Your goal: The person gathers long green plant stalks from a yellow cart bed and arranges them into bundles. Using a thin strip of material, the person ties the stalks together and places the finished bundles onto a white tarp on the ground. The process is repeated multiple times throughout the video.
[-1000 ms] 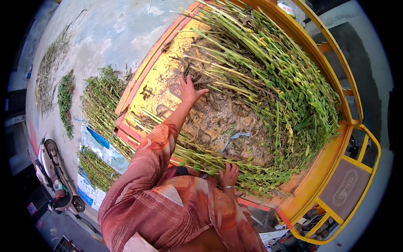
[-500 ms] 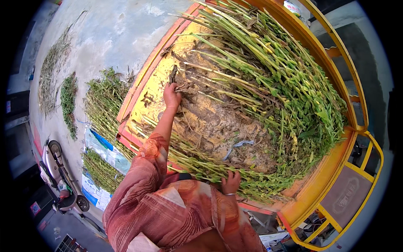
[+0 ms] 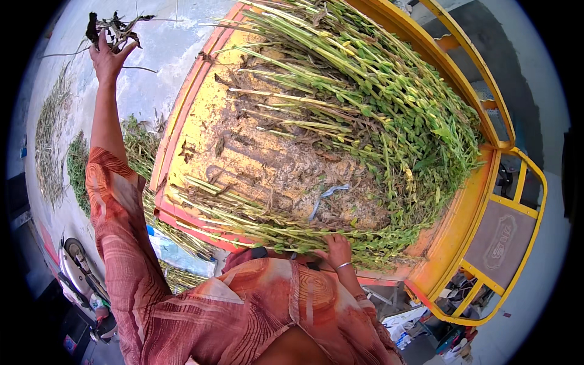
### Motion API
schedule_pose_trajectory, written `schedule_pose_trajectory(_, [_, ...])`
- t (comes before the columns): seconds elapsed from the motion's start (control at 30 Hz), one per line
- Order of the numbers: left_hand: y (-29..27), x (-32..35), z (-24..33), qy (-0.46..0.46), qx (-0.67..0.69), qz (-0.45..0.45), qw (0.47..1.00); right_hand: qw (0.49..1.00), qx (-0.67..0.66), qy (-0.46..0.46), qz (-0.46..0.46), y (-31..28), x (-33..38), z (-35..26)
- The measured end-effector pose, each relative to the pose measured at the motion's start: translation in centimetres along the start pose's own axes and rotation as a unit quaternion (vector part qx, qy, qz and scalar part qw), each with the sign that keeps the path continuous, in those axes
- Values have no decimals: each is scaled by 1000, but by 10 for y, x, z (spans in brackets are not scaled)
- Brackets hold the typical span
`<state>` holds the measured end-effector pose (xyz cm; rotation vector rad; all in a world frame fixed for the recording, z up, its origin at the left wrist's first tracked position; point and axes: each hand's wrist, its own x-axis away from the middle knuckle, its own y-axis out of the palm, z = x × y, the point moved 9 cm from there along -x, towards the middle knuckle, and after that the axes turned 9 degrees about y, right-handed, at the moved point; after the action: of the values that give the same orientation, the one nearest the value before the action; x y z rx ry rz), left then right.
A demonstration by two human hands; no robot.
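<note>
My left hand (image 3: 108, 62) is stretched out past the left edge of a yellow cart bed (image 3: 201, 112), above the concrete floor. Its thumb and fingers are spread; a loose clump of dry, dark leaves and thin stems (image 3: 115, 30) is at the fingertips, apparently coming free. Low at the bed's near side, my right hand (image 3: 336, 250) rests with fingers extended on a row of cut green stalks (image 3: 243, 213). A thick heap of leafy green stalks with pods (image 3: 389, 91) fills the far and right part of the bed.
Soil and dry leaf litter cover the bed's middle, with a pale blue strip (image 3: 329, 194) on it. Yellow rails (image 3: 529, 243) stand at the right. Plant bundles (image 3: 52, 134) lie on the floor at left, and a scooter (image 3: 79, 267) stands lower left.
My left hand has swung from the bed out to the far left, carrying the dry leaves off, and its fingers have spread. My right hand stays at the near stalks.
</note>
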<state>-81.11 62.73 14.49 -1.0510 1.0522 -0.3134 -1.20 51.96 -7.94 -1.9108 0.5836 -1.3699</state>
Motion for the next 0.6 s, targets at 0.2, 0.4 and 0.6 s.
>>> schedule_pose_trajectory(0.2, [42,106,64,65,82,-107,989,983,-17,41,178,-126,-73,51])
schedule_pose_trajectory(0.4, [-31,362,223,-21,314,-197,929,892,78,39,444,-331,-139,69])
schedule_pose_trajectory(0.6, [-104,445,276,-32,380,-282,880,923,226,110,292,-436,-237,49])
